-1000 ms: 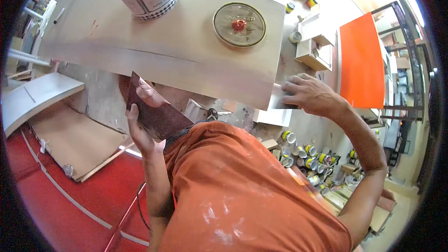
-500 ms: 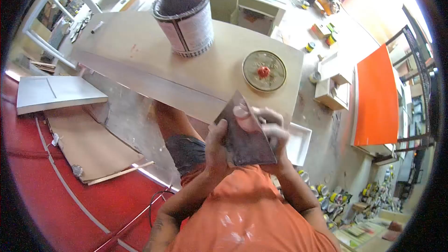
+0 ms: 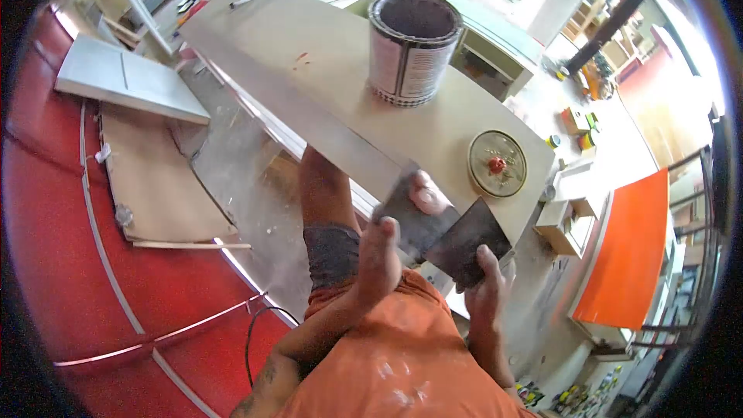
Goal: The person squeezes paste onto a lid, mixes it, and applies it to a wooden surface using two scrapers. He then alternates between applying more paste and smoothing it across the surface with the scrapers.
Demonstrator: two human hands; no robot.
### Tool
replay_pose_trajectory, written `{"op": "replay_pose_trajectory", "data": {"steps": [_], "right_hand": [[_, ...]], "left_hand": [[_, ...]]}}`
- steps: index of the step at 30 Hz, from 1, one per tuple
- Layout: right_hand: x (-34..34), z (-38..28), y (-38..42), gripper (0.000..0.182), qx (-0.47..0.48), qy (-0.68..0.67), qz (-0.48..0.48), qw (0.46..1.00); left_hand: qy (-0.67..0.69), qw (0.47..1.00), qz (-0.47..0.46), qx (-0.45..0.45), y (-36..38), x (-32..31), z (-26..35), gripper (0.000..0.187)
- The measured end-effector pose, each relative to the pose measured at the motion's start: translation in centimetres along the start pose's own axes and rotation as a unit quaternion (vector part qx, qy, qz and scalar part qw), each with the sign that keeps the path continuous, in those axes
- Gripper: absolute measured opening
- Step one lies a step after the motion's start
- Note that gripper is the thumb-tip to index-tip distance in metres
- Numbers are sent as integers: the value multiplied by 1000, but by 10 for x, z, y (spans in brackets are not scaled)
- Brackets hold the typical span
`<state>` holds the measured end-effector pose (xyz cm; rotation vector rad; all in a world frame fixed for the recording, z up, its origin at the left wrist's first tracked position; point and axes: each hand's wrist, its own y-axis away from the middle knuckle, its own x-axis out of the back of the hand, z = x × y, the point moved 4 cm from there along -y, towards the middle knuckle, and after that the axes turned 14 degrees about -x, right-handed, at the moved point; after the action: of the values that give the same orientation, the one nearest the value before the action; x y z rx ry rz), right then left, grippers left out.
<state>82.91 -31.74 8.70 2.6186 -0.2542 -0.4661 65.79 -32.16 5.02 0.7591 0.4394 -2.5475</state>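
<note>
My left hand (image 3: 381, 259) holds a dark flat plate (image 3: 410, 213) with a pale pinkish lump of paste (image 3: 428, 195) on its upper part. In my right hand (image 3: 489, 282) is a second dark square plate (image 3: 469, 244), its left corner overlapping or close to the first one. Both plates are over the near edge of a beige board (image 3: 333, 101). On that board stand a large open can (image 3: 410, 58) with a smeared rim and, to its right, a round lid (image 3: 486, 174) bearing a small red blob (image 3: 497, 165).
A white panel (image 3: 128, 81) and a brown cardboard sheet (image 3: 159, 178) lie at the left by a red surface (image 3: 147, 279). An orange panel (image 3: 625, 251) stands at the right, near a white box (image 3: 561, 224). A marker (image 3: 242, 1) rests on the board's far left.
Two separate plates now show, one in each hand, where one was clearly visible before. My right hand has moved down and right. The view has shifted, so the can and lid appear further right.
</note>
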Motion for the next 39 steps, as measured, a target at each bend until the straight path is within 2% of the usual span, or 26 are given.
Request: {"op": "replay_pose_trajectory", "data": {"steps": [1,2,3,5,6,8,9,10,12,13,14,15,16,17,18,19,21,22,23,24,25,27,29,31,33,39], "right_hand": [[0,6,-4,36,-1,0,-29,1000],[2,12,-7,38,-2,0,-57,998],[-1,11,-10,38,-7,7,-62,998],[-8,7,-17,41,15,9,-48,999],[-13,1,-18,44,13,19,-70,997],[-26,-11,-26,43,48,33,-78,995],[-26,-22,-27,49,-6,76,-105,992],[-35,-30,-32,52,-2,94,-119,988],[-54,-47,-50,40,18,164,-202,965],[-65,-52,-63,40,16,167,-205,964],[-84,-52,-74,38,39,279,-266,922],[-102,-50,-84,35,63,386,-323,862],[-116,-50,-94,35,61,389,-324,860],[-138,-48,-95,32,176,500,-364,766],[-157,-43,-96,33,284,593,-393,642],[-169,-35,-107,33,283,596,-397,638],[-189,-10,-125,36,366,684,-374,508],[-199,-3,-130,36,363,686,-379,503],[-209,6,-132,35,394,713,-367,450],[-218,13,-134,34,423,736,-354,394],[-229,16,-135,34,421,736,-360,390],[-244,22,-137,32,416,774,-343,331],[-245,28,-148,33,421,759,-363,340],[-240,29,-156,33,426,744,-380,348],[-224,27,-156,37,443,708,-396,382],[-170,11,-145,45,391,725,-375,425]], "left_hand": [[-143,986,-76,-41,2,6,-3,54],[-282,945,-148,-77,5,11,-4,41],[-283,946,-139,-76,2,9,8,41],[-277,913,-270,-129,2,-8,34,42],[-278,914,-267,-126,2,-3,36,42],[-325,880,-317,-139,5,3,40,45],[-342,873,-324,-130,5,11,44,43],[-342,874,-321,-130,4,21,49,43],[-311,898,-304,-65,5,47,49,40],[-341,903,-255,-57,10,75,35,36],[-342,904,-252,-56,15,85,40,36],[-389,902,-181,-37,17,99,46,37],[-434,894,-108,-16,19,113,51,39],[-433,895,-104,-15,22,121,53,39],[-427,902,-68,-16,25,132,54,42],[-420,907,-31,-14,29,143,52,45],[-441,897,-12,11,39,170,38,44],[-464,885,2,33,45,180,30,43],[-427,904,9,-3,39,167,44,44],[-426,905,16,0,40,167,42,44],[-427,904,21,-10,42,168,40,44],[-428,903,30,-16,46,167,38,44],[-386,921,46,-2,46,164,38,46],[-399,915,54,-3,46,163,36,48],[-413,909,60,1,47,165,32,50],[-381,923,60,22,34,164,23,53]]}}
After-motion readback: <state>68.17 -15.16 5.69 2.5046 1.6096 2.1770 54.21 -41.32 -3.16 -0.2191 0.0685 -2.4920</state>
